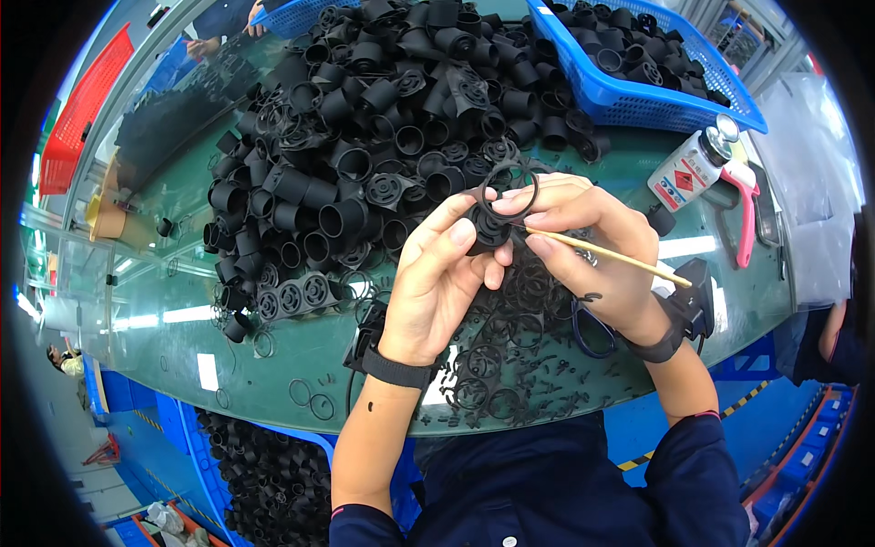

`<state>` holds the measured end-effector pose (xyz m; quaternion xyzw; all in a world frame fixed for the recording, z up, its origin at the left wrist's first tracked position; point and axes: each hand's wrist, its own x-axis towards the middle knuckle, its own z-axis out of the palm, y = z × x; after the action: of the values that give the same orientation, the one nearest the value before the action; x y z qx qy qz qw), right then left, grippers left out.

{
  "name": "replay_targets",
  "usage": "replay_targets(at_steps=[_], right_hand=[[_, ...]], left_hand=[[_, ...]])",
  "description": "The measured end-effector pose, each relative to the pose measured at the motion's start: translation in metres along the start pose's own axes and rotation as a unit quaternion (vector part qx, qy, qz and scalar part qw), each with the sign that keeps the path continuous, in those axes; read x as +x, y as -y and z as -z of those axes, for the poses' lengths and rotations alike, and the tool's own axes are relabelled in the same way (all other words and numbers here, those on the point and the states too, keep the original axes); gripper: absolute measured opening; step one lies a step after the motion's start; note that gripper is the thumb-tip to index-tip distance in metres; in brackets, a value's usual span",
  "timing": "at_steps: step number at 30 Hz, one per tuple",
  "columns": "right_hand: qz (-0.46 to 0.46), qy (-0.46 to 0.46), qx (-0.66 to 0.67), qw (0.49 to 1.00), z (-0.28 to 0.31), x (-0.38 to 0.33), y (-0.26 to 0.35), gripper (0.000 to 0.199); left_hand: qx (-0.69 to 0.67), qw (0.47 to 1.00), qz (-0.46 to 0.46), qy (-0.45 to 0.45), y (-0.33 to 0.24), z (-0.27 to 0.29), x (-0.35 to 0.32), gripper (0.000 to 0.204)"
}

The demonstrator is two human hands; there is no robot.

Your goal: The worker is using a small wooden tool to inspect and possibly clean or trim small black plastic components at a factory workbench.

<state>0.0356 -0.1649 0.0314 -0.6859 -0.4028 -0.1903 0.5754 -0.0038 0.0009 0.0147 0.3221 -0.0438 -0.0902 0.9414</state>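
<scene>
Above the near middle of the green table, my left hand [421, 287] is closed with thumb and fingers on a round black moulded part [488, 232]. A thin black ring [535, 199] stands up at the part's far side, between the fingertips of both hands. My right hand [609, 239] is closed on a slim yellowish stick [629, 263]; its tip reaches the black part, and the other end points right. Fingers hide much of the part, so I cannot tell whether the ring is attached to it. Both wrists wear black bands.
A large heap of black cylindrical parts [365, 100] covers the far table. Thin rings and scraps [492, 365] lie under my hands. Right: a blue basket [656, 105], a metal-topped bottle [685, 173], a pink-handled tool [746, 223]. Below the table edge, a blue bin [319, 439] holds black parts.
</scene>
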Motion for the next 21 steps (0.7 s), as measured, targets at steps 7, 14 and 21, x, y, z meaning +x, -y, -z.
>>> replay_targets(at_steps=[7,14,21], right_hand=[[-0.008,0.020,-0.006,1.000,0.0012,0.0014,0.0020,0.013],[-0.013,0.032,0.001,0.999,0.0043,0.0026,0.0019,0.012],[0.000,0.032,0.002,0.999,0.0062,0.0047,0.0054,0.011]], left_hand=[[0.017,1.000,0.004,0.002,-0.0008,0.0013,-0.0001,0.039],[0.019,1.000,0.007,0.008,-0.0006,0.0025,0.0002,0.039],[0.031,0.999,0.007,0.018,-0.0011,0.0016,0.0004,0.042]])
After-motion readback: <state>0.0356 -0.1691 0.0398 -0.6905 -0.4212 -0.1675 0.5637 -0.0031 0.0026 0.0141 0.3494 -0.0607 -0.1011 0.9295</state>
